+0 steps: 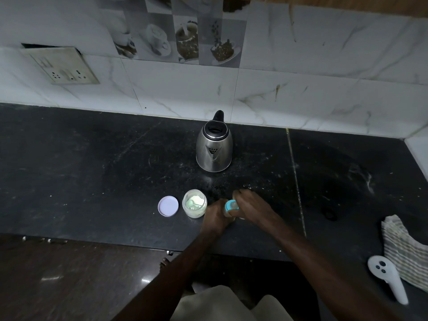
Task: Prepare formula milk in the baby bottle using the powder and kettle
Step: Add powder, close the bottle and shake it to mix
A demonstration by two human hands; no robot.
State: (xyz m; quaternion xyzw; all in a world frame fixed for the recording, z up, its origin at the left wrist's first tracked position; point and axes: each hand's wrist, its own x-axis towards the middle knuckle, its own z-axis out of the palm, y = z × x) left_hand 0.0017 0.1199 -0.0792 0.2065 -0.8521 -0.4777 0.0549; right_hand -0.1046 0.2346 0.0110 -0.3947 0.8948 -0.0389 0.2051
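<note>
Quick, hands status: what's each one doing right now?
Left hand: closed around the baby bottle body.
Right hand: closed on the bottle's blue cap.

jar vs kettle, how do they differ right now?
The jar is small, clear and open, with powder and a scoop showing inside and its lid lying beside it; the kettle is larger, steel and closed by a black lid. The jar stands near the hands, the kettle farther back by the wall. Both stand upright on the counter, untouched.
</note>
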